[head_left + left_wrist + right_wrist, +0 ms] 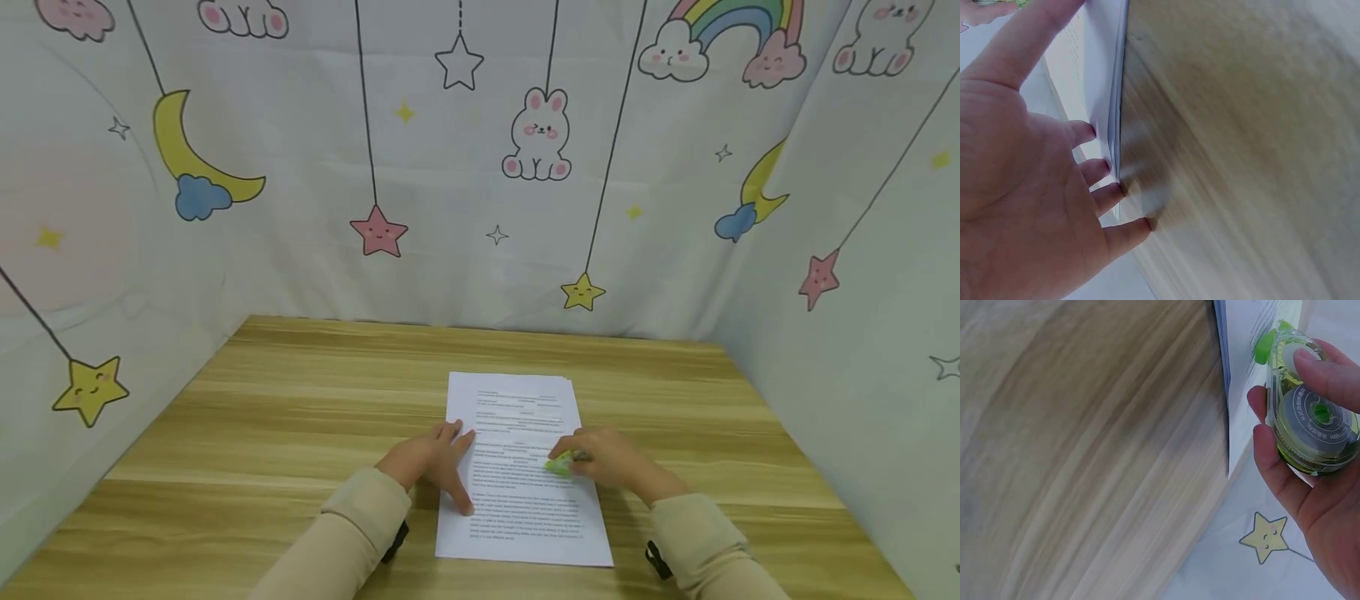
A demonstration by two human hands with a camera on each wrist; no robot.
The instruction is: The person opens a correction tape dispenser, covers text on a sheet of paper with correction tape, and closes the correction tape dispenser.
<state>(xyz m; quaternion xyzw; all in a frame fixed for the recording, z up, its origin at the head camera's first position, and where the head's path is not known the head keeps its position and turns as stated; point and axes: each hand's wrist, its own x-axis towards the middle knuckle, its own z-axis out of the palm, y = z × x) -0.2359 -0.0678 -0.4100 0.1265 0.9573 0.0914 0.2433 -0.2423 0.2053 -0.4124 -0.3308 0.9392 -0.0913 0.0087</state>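
Note:
A stack of printed paper (525, 521) lies on the table, its top sheet covered in lines of text. Pale white strips interrupt some lines in the upper half. My left hand (437, 460) rests on the sheet's left edge with its fingers spread; in the left wrist view the fingertips (1109, 195) touch the side of the stack. My right hand (611, 460) grips a green, see-through correction tape dispenser (1313, 422) between thumb and fingers. Its green tip (1264, 347) points at the page in the right wrist view. Whether the tip touches the paper, I cannot tell.
The wood-grain table (300, 400) extends around the paper on both sides. White cloth walls (465, 275) with printed stars, moons and rabbits enclose the back and sides. Dark straps (657, 560) show at both wrists under beige sleeves (697, 533).

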